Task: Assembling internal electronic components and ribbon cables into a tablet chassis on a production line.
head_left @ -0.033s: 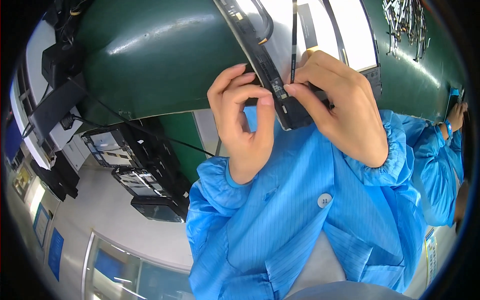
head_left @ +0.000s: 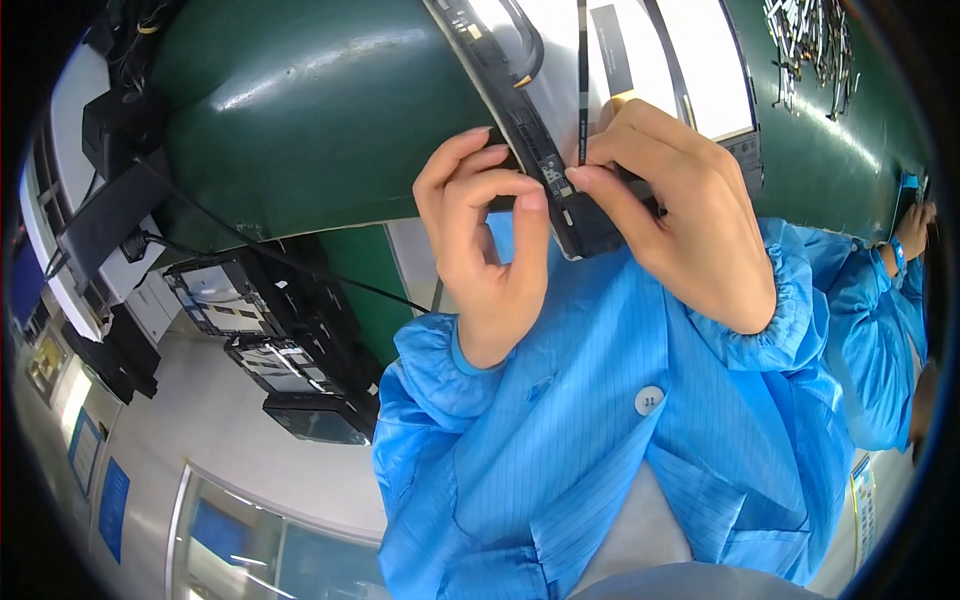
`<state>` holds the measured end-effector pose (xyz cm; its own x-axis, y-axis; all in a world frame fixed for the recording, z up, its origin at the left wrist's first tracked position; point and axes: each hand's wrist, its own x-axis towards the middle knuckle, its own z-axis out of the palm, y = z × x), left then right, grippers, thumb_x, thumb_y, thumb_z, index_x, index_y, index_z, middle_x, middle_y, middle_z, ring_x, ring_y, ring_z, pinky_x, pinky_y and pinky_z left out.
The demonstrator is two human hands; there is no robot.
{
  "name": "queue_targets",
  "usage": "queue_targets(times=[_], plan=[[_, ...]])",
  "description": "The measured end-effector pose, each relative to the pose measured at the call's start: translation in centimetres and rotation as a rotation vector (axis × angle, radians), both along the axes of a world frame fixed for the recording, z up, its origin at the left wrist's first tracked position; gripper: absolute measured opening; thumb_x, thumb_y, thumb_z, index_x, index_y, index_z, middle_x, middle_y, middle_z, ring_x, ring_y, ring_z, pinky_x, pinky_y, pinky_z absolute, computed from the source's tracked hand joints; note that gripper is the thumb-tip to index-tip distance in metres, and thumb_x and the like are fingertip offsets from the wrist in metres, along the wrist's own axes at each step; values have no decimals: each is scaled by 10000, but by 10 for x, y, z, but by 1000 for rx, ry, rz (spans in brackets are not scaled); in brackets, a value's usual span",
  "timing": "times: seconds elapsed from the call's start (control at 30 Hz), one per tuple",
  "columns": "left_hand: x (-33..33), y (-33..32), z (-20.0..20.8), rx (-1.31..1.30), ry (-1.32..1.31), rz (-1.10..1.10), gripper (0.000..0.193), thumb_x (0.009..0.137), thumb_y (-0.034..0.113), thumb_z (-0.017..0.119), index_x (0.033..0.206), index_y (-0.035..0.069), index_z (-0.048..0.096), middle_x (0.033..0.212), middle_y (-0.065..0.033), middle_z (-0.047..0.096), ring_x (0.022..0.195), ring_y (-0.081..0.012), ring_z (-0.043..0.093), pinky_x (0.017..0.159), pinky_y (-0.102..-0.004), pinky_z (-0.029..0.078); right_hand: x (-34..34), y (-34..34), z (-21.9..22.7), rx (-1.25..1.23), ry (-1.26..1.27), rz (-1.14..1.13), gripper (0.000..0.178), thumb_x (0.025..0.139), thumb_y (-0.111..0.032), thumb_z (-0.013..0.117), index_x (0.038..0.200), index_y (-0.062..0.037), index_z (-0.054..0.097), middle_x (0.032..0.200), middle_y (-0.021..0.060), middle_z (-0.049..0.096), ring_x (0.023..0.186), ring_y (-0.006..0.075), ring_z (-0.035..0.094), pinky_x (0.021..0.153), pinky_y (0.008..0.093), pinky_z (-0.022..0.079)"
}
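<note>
A flat panel (head_left: pixel 700 60) with a white back sheet and a black frame (head_left: pixel 525 120) lies tilted on the green table, its near corner towards me. Small electronic parts and a circuit board (head_left: pixel 553 172) show along the frame's left side. My right hand (head_left: pixel 680 190) rests over the near end of the panel, thumb and index finger pinching the lower end of a thin black strip-like cable (head_left: pixel 584 80). My left hand (head_left: pixel 490 230) is at the frame's left edge, thumb and index tips close together against it, other fingers curled. Whether anything lies between those tips is hidden.
Several more black-framed panels (head_left: pixel 225 300) stand stacked below the table's edge at the left. A black cable (head_left: pixel 290 265) runs across that edge. Many small loose strips (head_left: pixel 810 50) lie in a heap at the far right. Another person's hand (head_left: pixel 912 235) and blue sleeve are at the right.
The panel and the upper part of the black cable have shifted very slightly to the left, along with my right fingertips. My left hand is almost unchanged.
</note>
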<state>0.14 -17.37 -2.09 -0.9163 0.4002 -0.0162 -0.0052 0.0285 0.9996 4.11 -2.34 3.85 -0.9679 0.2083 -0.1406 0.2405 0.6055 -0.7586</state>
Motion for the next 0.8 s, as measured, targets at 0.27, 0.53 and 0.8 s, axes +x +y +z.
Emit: queue_targets(times=[0.27,0.53,0.8], plan=[[0,7,1,-161,217,5,147,771,-8,652,889,55,591,1217,-146,414,1001,-251,506,847,-345,438,3,-3,-2,7,27,-18,87,780,-2,636,843,39,592,840,128,561,714,288,585,612,334,459],[-7,1,4,12,-51,-24,181,755,-48,666,870,54,570,1220,-128,409,1054,-227,494,851,-307,445,5,-4,2,-64,87,-17,79,805,-13,628,870,30,616,789,121,559,632,239,549,564,299,436],[-6,-9,4,10,-8,-77,187,825,-72,582,968,12,494,1142,-143,469,1005,-170,528,851,-279,455,6,-13,2,-97,111,-37,190,754,-69,706,917,-13,625,751,86,561,565,189,543,503,286,427]])
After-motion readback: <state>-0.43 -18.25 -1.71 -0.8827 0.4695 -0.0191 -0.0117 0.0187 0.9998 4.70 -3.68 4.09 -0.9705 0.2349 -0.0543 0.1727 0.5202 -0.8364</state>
